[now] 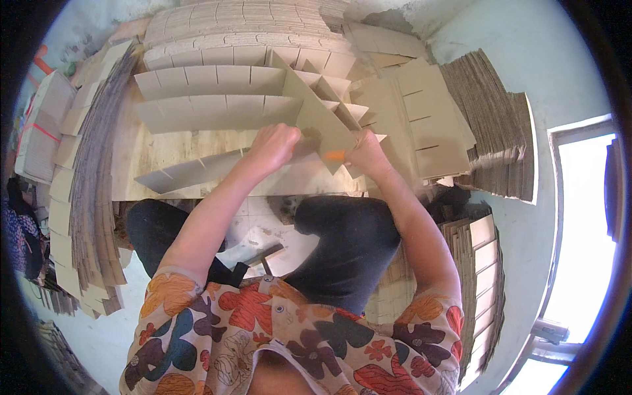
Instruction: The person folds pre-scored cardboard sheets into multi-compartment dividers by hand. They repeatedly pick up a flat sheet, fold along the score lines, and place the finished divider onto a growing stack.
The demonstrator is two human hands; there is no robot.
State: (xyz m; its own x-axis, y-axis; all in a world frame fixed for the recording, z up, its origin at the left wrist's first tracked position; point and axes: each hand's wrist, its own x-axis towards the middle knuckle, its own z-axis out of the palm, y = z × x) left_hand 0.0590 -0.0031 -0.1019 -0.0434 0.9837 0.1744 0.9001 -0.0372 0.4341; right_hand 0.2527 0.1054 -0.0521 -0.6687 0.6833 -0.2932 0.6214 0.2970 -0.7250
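Several slotted cardboard strips stand on edge on the pale wooden table, joined at their right ends by slanting crosswise cardboard strips (316, 105). My left hand (275, 146) is closed at the right end of the nearest slotted cardboard strip (197, 169), which lies at a tilt; the fingertips are hidden. Two more long strips, a middle one (217, 112) and a farther one (210, 80), run left from the crosswise pieces. My right hand (365, 155) grips the near end of the crosswise strips. Something orange (334, 155) covers a finger there.
Stacks of slotted cardboard stand around the wooden table (164, 141): a long left stack (99, 158), a far stack (243, 26), flat sheets (421, 118) at right and a tall right stack (494, 118). More cardboard (484, 263) sits below right. My knees are under the near edge.
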